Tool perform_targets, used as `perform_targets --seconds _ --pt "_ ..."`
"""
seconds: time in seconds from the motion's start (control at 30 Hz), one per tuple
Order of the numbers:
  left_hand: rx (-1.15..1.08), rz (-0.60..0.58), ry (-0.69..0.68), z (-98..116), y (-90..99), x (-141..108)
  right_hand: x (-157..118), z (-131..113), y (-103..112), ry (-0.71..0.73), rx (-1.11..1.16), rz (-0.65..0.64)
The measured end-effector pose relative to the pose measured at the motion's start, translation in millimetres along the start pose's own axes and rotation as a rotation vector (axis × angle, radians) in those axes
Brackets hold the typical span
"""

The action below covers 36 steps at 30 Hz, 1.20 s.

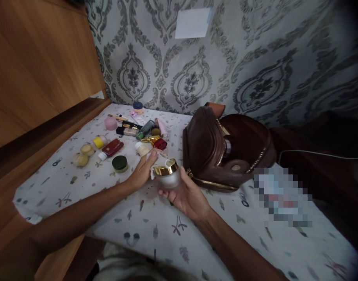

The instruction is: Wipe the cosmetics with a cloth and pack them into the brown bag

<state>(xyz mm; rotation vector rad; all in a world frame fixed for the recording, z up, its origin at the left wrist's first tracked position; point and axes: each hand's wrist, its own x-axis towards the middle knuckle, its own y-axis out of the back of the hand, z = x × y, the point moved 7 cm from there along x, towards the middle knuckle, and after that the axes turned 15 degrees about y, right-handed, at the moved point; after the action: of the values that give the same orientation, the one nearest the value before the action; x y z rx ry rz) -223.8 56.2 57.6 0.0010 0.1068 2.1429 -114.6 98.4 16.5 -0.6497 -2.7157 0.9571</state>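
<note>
My right hand (190, 199) grips a frosted cream jar (170, 180) with a shiny gold lid, tilted slightly above the table. In my left hand (140, 171) is a white wipe or cloth (160, 159), pressed against the jar's left side and lid. The left fingers are partly hidden behind the cloth. Just beyond the hands lie a cream-coloured jar (143, 148) with a white lid and a dark red container (160, 144). A dark green-lidded jar (120, 164) stands left of my left hand.
An unzipped brown leather bag (202, 144) stands right of my hands. Toward the back left are a red-brown bottle (113, 148), a green bottle (146, 128), a pink jar (110, 124) and several other cosmetics on the patterned tablecloth (155, 234). A blurred packet (281, 197) lies at right.
</note>
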Motion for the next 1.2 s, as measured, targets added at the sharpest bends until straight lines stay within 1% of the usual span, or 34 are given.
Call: perform_targets --seconds 0.1,0.17,0.23,0.3,0.37,0.43,0.5,0.6,0.7,0.77,0.83,0.9,0.93,1.0,1.13,1.2 --pt "0.057 -0.006 0.011 -2 -0.6 0 2 -5 -1 0.095 -0.042 -0.014" --pt "0.069 -0.006 -0.024 -1 -0.5 -1 3 -8 -2 0.146 -0.050 -0.019" --pt "0.057 -0.028 -0.070 0 -2.0 -3 4 -10 -1 0.195 -0.042 0.005" --pt "0.049 -0.080 -0.091 -2 -5.9 -5 5 -12 4 0.238 -0.020 0.060" --pt "0.058 -0.120 -0.080 -5 -9.6 -6 5 -12 11 0.249 0.029 0.137" --pt "0.078 -0.130 -0.076 -8 -10.8 -6 6 -9 18 0.238 0.088 0.220" --pt "0.115 -0.109 -0.099 -8 -9.1 -6 6 -7 23 0.227 0.130 0.279" --pt "0.244 -0.038 -0.184 -4 -3.7 -6 6 -7 22 0.226 0.154 0.288" --pt "0.418 0.004 -0.324 2 -2.5 -9 6 -7 17 0.209 0.146 0.261" --pt "0.518 -0.012 -0.438 6 -6.4 -14 5 -6 15 0.187 0.132 0.249" --pt "0.574 -0.056 -0.552 11 -12.3 -23 5 -4 15 0.167 0.119 0.242" --pt "0.581 -0.089 -0.619 15 -16.4 -30 5 -2 15 0.151 0.112 0.222" --pt "0.576 -0.095 -0.624 17 -17.3 -32 5 -2 14 0.144 0.108 0.205" --pt "0.552 -0.091 -0.559 17 -17.0 -31 4 -2 13 0.141 0.099 0.169" --pt "0.395 -0.076 -0.261 9 -9.0 -15 2 -7 10 0.179 0.053 0.142" --pt "0.287 -0.093 -0.126 4 -5.8 -7 1 -8 7 0.176 0.048 0.132"
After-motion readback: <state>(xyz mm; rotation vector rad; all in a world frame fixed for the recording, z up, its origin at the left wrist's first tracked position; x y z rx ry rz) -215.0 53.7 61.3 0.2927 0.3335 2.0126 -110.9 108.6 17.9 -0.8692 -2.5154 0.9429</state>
